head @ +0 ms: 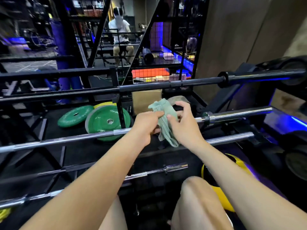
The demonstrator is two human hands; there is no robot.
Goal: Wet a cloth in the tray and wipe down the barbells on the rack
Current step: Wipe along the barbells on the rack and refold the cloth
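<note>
the pale green cloth (163, 120) was held between both hands above the rack. the left hand (146, 125) was closed on the upper left part of it, thumb and fingers pinching a fold; the right hand (184, 123) was curled round the other side, thumb on the front of the fabric and index finger lifted in a loose arc above it. the lower end of the cloth hung free below the hands, bunched and twisted, not spread flat. whether it was wet could not be told, and no tray was plainly made out.

the cloth was held just over the chrome barbell (69, 140) that ran across at hand height, with a second chrome bar (240, 114) to the right and a black barbell (166, 85) further back and higher. more bars (157, 170) lay lower on the rack, nearer the knees. green weight plates (106, 122) leaned behind the near bar, and a yellow plate (232, 163) lay low on the right.

the step in hand was judged to be a regathering of the cloth before a wipe. it would be done well if the cloth were folded into a flat pad, wrapped round the shaft and drawn along its length, with the loose tail kept clear of the collars.
</note>
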